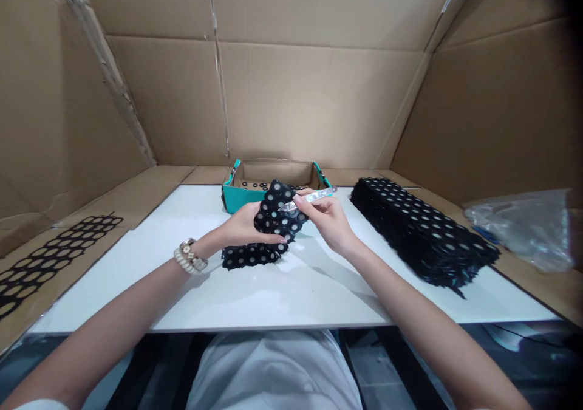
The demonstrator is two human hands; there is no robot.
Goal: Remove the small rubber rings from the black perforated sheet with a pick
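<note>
My left hand (246,225) grips a black sheet (280,206) covered with pale round spots, its thumb laid across the near side. The lower part of this sheet hangs or folds down toward the white board. In my right hand (325,215), pinched between thumb and fingers, are slim silver tweezers (314,197). Their tip points left and meets the face of the sheet; whether it grips anything is too small to tell. Just behind both hands stands a teal-edged cardboard box (243,198) with several small black rings inside, partly hidden by the sheet.
A thick stack of black spotted sheets (423,228) lies to the right on the white board (273,300). Beyond it is a clear plastic bag (528,228). On the left cardboard lies a black sheet with large open holes (50,255). Cardboard walls (319,100) surround the work area.
</note>
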